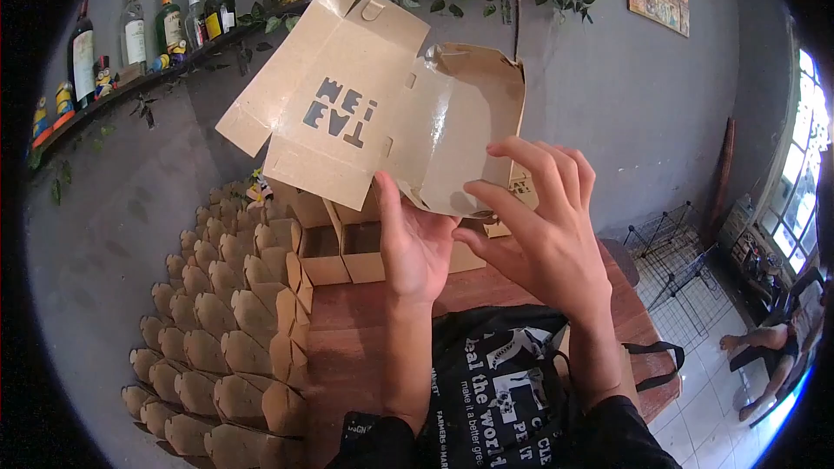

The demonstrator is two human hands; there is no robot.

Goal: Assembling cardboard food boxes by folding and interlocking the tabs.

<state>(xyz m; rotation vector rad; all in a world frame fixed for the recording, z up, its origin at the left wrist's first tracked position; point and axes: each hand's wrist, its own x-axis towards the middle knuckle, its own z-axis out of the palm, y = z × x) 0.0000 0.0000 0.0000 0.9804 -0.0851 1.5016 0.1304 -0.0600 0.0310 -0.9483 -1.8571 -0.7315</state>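
Observation:
A brown cardboard box [395, 108], partly folded, is held up in front of me above the table. Its lid panel with cut-out lettering lies open to the left, and its tray part with raised walls is at the right. My left hand [410, 247] supports it from below, thumb against the front edge and the other fingers behind. Close to the tray's lower right wall is my right hand [552, 234], open with curved, spread fingers. Whether its fingertips touch the cardboard I cannot tell.
Several rows of folded boxes [217, 330] stand on the left side of the wooden table [343, 330]. More open boxes [326, 267] sit behind my hands. A black printed fabric bag [495, 391] lies close to me. Bottles line a wall shelf [187, 56]. A seated person [773, 347] is at far right.

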